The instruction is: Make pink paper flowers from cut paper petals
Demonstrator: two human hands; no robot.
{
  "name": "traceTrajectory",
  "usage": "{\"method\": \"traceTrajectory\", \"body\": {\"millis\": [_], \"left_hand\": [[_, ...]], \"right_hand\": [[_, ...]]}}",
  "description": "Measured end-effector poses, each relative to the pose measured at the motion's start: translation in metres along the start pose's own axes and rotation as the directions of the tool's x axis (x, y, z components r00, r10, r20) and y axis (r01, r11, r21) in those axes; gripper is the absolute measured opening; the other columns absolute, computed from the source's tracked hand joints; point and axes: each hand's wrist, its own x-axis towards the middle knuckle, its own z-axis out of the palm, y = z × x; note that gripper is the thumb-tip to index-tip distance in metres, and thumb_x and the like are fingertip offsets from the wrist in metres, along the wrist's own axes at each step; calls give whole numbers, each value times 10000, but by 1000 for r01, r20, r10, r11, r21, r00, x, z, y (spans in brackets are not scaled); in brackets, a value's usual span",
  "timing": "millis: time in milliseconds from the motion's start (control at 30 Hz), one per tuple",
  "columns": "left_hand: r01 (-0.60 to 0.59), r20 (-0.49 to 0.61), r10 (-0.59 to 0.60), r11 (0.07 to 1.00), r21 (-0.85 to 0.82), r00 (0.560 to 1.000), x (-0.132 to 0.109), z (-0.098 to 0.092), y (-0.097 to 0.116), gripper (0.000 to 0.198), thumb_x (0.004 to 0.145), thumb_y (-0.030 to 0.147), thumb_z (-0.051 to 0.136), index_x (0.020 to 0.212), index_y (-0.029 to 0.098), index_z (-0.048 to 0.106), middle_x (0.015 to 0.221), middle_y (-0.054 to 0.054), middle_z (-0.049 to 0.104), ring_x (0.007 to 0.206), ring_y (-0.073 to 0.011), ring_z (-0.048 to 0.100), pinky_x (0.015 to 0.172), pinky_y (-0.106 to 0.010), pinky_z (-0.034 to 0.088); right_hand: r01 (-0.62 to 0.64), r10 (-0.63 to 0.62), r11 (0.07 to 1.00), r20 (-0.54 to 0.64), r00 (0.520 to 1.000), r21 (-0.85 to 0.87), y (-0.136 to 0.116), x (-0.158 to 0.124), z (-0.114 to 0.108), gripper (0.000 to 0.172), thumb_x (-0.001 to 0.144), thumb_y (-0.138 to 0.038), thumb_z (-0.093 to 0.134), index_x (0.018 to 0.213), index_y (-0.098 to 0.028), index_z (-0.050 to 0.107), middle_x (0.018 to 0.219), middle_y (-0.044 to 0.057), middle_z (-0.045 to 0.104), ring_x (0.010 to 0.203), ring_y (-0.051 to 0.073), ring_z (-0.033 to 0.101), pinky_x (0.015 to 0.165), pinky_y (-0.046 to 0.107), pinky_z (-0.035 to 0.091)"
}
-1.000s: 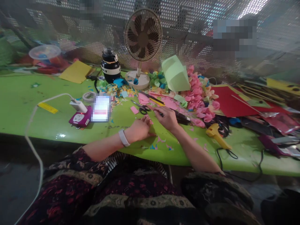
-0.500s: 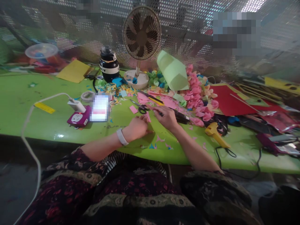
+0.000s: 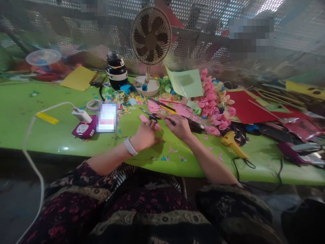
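My left hand (image 3: 144,135), wearing a white wristband, bends its fingers down at the black-handled scissors (image 3: 153,117) and a small pink paper slip (image 3: 143,118). Its fingertips are close together, and whatever they grip is hidden. To the right, my right hand (image 3: 179,127) pinches what looks like a small pink piece of paper (image 3: 161,116) between thumb and forefinger. Just beyond it lie a yellow-and-black cutter (image 3: 168,108) and pink paper sheets (image 3: 182,110). Pink and blue scraps (image 3: 166,158) are scattered near the table's front edge.
A fan (image 3: 151,37), black bottle (image 3: 116,71) and curled green sheet (image 3: 186,83) stand behind paper cuttings. Pink paper petals (image 3: 210,98) are heaped at right, near a yellow glue gun (image 3: 233,144) with its cord. At left are a lit phone (image 3: 107,117) and purple power adapter (image 3: 85,128).
My left hand has moved forward and slightly left, towards the scissors and pink slip. My right hand has hardly moved. The green sheet behind has flopped into a flatter shape.
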Motion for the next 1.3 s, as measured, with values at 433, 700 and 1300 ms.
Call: {"method": "traceTrajectory", "body": {"millis": [433,700,1300], "left_hand": [[-78,-71,-177,-32,-996,982,31,-1,-33,407,794,282,773,1187,194,716,1173,-91,749,1079,-212,686,964,-375,528],[-92,-29,-261,-231,-969,965,31,8,-28,398,710,369,896,1043,181,786,1062,-70,783,1010,-196,722,963,-377,556],[-76,46,-296,-388,-918,954,31,11,-19,342,690,408,925,935,197,815,991,-39,798,907,-164,749,960,-358,583]], "right_hand": [[164,-175,975,-66,982,-148,-9,0,-9,275,999,-247,571,1185,-250,773,1217,109,762,1045,276,697,890,454,593],[149,-149,989,-154,977,-13,-12,1,-8,187,1012,-297,582,1080,-281,755,1213,79,750,1095,263,690,928,459,585],[-73,111,932,-87,990,354,-24,3,-8,252,999,-436,593,859,-235,651,1116,102,756,1026,228,704,833,393,609]]}}
